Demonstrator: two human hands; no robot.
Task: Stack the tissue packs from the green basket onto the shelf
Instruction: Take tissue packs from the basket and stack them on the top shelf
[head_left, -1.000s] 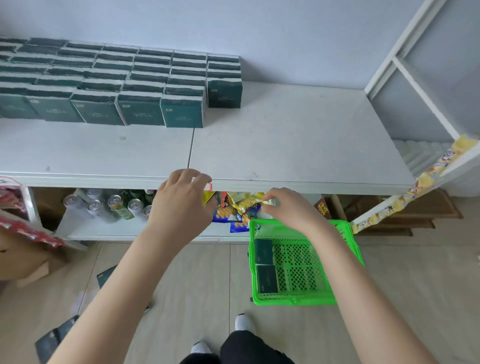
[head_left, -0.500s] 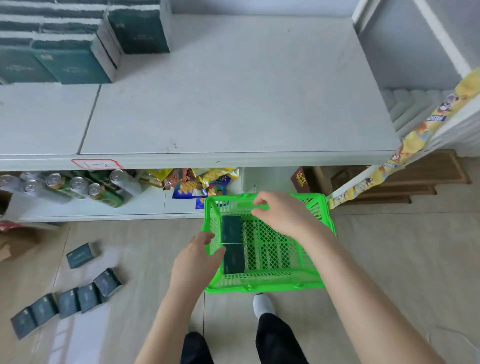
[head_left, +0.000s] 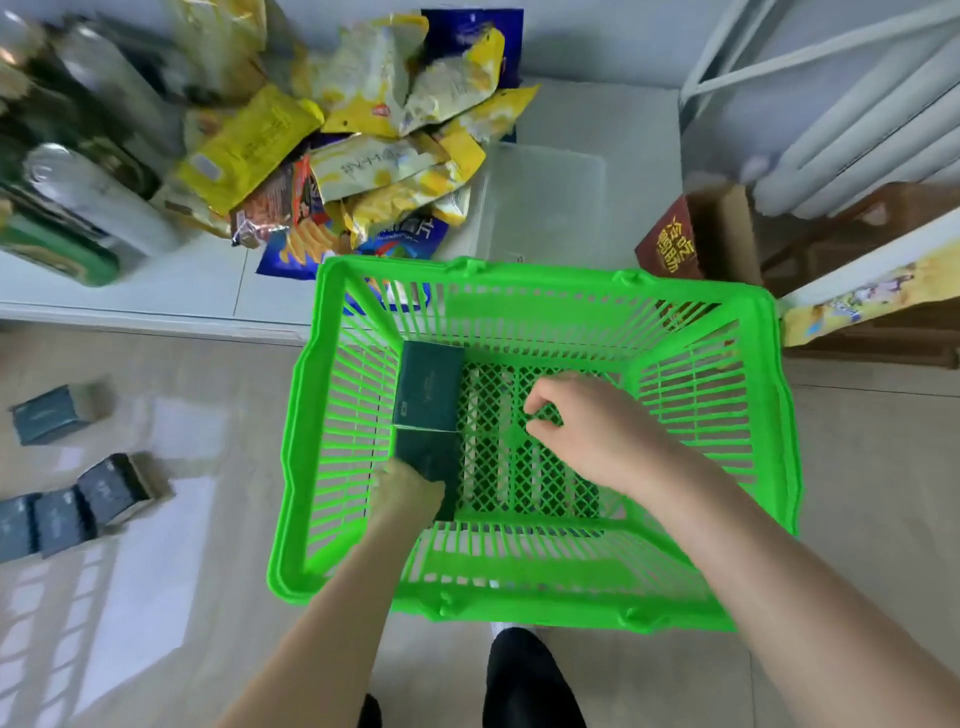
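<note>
since half a sec ago both hands have dropped inside the green basket (head_left: 519, 270). l hand (head_left: 410, 491) was up by the rim and now sits on the near tissue pack (head_left: 431, 452). r hand (head_left: 587, 431) has come off the back rim and is down over the mesh floor. the view has dipped too, so the top shelf is out of frame. means the next pick is starting, w/ 2 packs left to lift & stack.

l hand grip: touching the pack's near end, but blur hides whether the fingers wrap it, can't tell. r hand: fingers curled in, nothing in them as far as i can see.

the far tissue pack (head_left: 428, 387) lies just beyond the l hand, butted end to end w/ the near one. both are left of the r hand, against the basket's side wall.

packs are dark teal rectangular blocks w/ flat faces and a slight wrapper sheen, prob soft under a squeeze. the basket is rigid bright plastic w/ slotted walls and a diamond lattice floor. beyond both hands are crinkly foil snack bags (head_left: 363, 156) & smooth metal cans (head_left: 88, 208). more packs (head_left: 78, 504) lie on the glossy floor, well left of the l hand.
</note>
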